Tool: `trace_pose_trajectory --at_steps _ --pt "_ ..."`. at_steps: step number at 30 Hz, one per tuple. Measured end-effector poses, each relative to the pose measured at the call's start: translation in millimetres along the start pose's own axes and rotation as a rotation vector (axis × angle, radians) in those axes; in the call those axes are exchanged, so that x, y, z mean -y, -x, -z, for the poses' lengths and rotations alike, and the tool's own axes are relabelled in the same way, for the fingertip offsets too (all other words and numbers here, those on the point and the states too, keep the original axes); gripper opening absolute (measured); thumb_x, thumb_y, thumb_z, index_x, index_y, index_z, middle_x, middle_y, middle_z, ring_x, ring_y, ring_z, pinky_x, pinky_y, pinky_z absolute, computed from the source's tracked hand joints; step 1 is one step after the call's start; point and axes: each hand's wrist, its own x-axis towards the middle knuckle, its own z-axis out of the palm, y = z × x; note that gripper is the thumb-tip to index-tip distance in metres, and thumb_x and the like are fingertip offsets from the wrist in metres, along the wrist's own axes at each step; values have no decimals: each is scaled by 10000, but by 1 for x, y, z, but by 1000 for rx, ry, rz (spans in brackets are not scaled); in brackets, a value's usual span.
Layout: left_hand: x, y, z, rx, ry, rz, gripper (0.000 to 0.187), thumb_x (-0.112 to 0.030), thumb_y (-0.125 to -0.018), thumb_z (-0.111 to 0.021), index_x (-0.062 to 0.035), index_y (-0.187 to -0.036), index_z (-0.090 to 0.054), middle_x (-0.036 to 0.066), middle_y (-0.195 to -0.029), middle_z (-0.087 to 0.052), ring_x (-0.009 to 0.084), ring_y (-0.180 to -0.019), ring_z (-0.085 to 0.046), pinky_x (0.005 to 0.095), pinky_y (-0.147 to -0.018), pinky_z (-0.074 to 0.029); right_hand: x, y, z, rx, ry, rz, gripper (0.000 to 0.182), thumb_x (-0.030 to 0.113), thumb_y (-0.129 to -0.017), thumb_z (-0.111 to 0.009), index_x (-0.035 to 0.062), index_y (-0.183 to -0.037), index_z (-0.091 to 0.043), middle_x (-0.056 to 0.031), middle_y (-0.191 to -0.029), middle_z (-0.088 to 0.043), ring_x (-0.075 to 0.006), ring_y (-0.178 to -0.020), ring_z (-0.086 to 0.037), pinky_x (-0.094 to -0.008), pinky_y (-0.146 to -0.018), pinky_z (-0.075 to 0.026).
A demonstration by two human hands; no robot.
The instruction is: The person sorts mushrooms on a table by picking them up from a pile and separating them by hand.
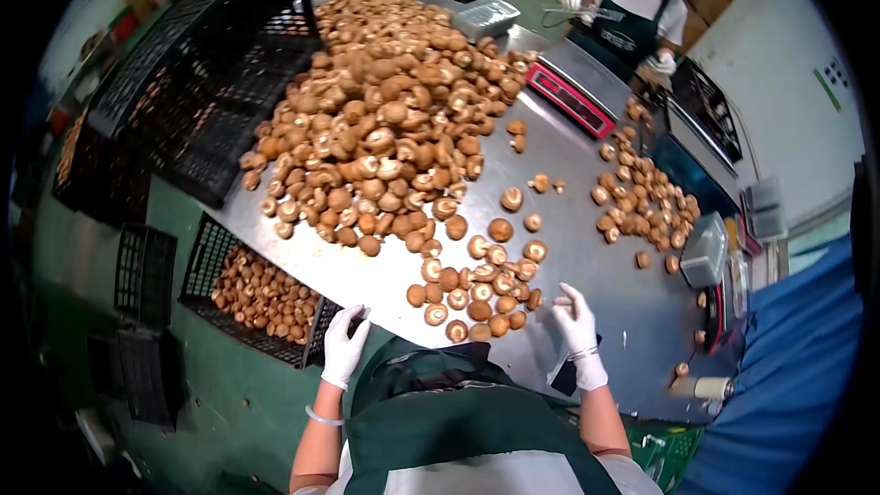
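Note:
My left hand [345, 346], in a white glove, hovers by the near edge of the metal table with thumb and fingers apart; no object shows in it. To its right lies a small group of brown mushrooms [480, 291], some caps up and some stems up. My right hand [576, 323], gloved too, is on the other side of this group, its fingers spread and holding nothing. A dark flat object with a pale edge [562, 376] lies beside its wrist, partly covered. A large heap of mushrooms [385, 119] fills the far left of the table.
A black crate of mushrooms [266, 298] stands below the table at left, near a tall black crate [220, 101]. Beyond a red scale [573, 96], a co-worker [632, 9] wears gloves. More mushrooms [646, 206], a clear plastic tray [704, 252] and a roll [710, 388] are at right.

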Motion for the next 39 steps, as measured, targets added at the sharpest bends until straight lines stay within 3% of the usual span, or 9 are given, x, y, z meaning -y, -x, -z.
trace_pose_trajectory --at_steps 3,7,13,18,22,26,29,32,39 --pt "-23 -11 -15 57 -229 -298 448 -189 -727 -734 -15 -1116 -595 164 -1160 -575 325 -1089 -536 393 -945 -427 -18 36 -18 30 299 125 776 231 -703 -781 37 -1359 -413 -215 -1248 -501 -291 -1078 -569 -381 -910 -477" --pt "-45 -25 -46 354 -415 -548 648 -407 -708 -732 -140 -1265 -537 160 -1386 -414 442 -1256 -371 498 -1007 -348 -23 51 -56 167 733 511 921 369 -591 -817 131 -1380 -406 -257 -1412 -325 -467 -1278 -340 -491 -1016 -370" --pt "-45 -43 -79 424 -537 -587 684 -449 -687 -735 -206 -1293 -529 127 -1469 -308 455 -1331 -227 543 -1042 -272 -5 1 -129 128 697 717 650 177 -819 -609 129 -1409 -342 -233 -1447 -252 -457 -1333 -233 -484 -1055 -323" --pt "-33 -50 -80 149 -364 -397 720 -323 -685 -759 -89 -1307 -482 229 -1400 -362 471 -1285 -308 483 -1041 -319 30 -37 -149 121 666 731 760 272 -735 -714 137 -1395 -362 -214 -1462 -239 -414 -1320 -290 -455 -1026 -366" --pt "-23 -36 -67 204 -282 -391 823 -325 -673 -771 -29 -1348 -404 223 -1431 -325 454 -1299 -304 472 -1070 -295 38 -26 -100 236 600 762 829 301 -676 -770 123 -1386 -381 -221 -1408 -344 -398 -1305 -341 -436 -1054 -341" --pt "-18 -28 -61 274 -383 -399 972 -390 -610 -806 -44 -1390 -342 208 -1461 -270 440 -1336 -246 474 -1080 -278 10 -29 -37 13 421 456 945 328 -629 -804 38 -1396 -335 -225 -1407 -353 -372 -1313 -336 -412 -1093 -291" --pt "-17 -31 -66 283 -470 -456 987 -418 -600 -806 -49 -1391 -345 203 -1466 -258 436 -1344 -232 493 -1077 -275 -8 -26 -12 125 695 290 1147 429 -530 -845 103 -1447 -238 -215 -1434 -309 -390 -1301 -332 -444 -1047 -339" --pt "-28 -36 -69 338 -453 -481 989 -471 -589 -798 -104 -1396 -359 168 -1482 -244 463 -1336 -213 530 -1061 -278 -7 -25 -25 272 1075 326 1191 491 -491 -843 137 -1455 -238 -200 -1408 -338 -381 -1283 -354 -469 -1008 -362" --pt "-36 -41 -81 364 -500 -555 969 -520 -572 -792 -159 -1381 -400 143 -1478 -265 468 -1316 -240 543 -1019 -312 -11 -49 -87 326 715 658 1055 465 -527 -812 193 -1422 -322 -168 -1316 -386 -364 -1167 -446 -476 -927 -418"
